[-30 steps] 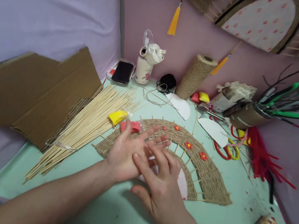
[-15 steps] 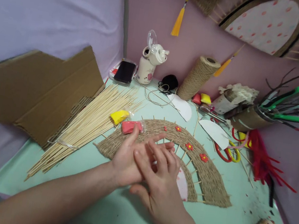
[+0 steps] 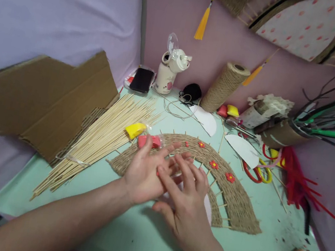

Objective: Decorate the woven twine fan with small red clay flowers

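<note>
Held the left hand point(image 3: 146, 171) open and palm-up over the middle of the counter point(image 3: 134, 241), fingers spread and flat. Laid the right hand point(image 3: 184, 202) palm-down across it, equally open, gripping nothing visible. Had slid the right hand forward since a second ago, from near the heel of the left palm out across the left fingers. Read as one stroke of a palm-on-palm rub, the kind used for rolling something small. Could not make out anything pressed between the palms beyond a hint of red at the seam, too small to name. Left everything else on the counter unmoved.

Worked directly above the woven arc point(image 3: 234, 202), flat on the mint-green counter and partly hidden under both hands. Noted coarse jute cord woven over and under thin wooden ribs, rib tips poking out along both edges, and a pale half-disc point(image 3: 208, 208), smooth, in the hollow of the arc. Noted small red flowers point(image 3: 229, 177) along its right half, soft-edged with yellow centres. Saw, just beyond the left fingertips at the arc's upper-left rim, a red clay packet point(image 3: 151, 141) and a yellow clay packet point(image 3: 135, 129), both in glossy wrap. Found a loose sheaf of bamboo skewers point(image 3: 100, 137) to the left, straight and pale, beside ragged corrugated cardboard point(image 3: 49, 96). Found also, at the back wall, a tall jute spool point(image 3: 224, 88) of the same rough cord.
</note>
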Demonstrator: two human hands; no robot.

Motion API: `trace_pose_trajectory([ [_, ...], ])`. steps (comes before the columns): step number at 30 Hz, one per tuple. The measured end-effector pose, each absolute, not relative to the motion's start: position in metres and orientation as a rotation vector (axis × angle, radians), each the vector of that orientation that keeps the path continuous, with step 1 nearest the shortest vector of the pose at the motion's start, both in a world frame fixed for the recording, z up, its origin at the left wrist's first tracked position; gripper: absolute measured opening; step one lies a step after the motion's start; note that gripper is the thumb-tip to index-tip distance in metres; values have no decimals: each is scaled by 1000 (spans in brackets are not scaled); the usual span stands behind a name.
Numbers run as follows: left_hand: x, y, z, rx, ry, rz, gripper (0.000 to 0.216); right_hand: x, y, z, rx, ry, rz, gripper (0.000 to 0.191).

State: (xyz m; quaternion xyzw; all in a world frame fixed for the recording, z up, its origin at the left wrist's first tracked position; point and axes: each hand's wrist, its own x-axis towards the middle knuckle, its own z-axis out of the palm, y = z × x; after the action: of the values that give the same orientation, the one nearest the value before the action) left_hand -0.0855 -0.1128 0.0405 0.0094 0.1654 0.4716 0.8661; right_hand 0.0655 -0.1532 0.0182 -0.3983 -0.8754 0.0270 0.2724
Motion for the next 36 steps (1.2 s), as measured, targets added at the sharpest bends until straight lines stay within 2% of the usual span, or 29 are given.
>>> trace_pose_trajectory([
  [2, -85, -114, 41, 20, 358, 952, 64, 65, -155, 19, -1030, -2361, 89, 55],
  [6, -82, -116, 40, 26, 364, 975, 65, 61, -156, 23, -1066, -2190, 138, 30],
  [11, -78, -118, 38, 34, 349, 907, 63, 57, -154, 23, -1119, -2009, 294, 17],
  [18, -77, -120, 36, 46, 383, 872, 60, 59, -151, 25, -1147, -1888, 423, 13],
  [28, -71, -125, 32, 126, 568, 781, 24, 108, -106, 66, -1283, -1962, 128, 12],
  [36, -70, -126, 31, 175, 609, 750, 15, 98, -24, 16, -1362, -2175, 165, 16],
])
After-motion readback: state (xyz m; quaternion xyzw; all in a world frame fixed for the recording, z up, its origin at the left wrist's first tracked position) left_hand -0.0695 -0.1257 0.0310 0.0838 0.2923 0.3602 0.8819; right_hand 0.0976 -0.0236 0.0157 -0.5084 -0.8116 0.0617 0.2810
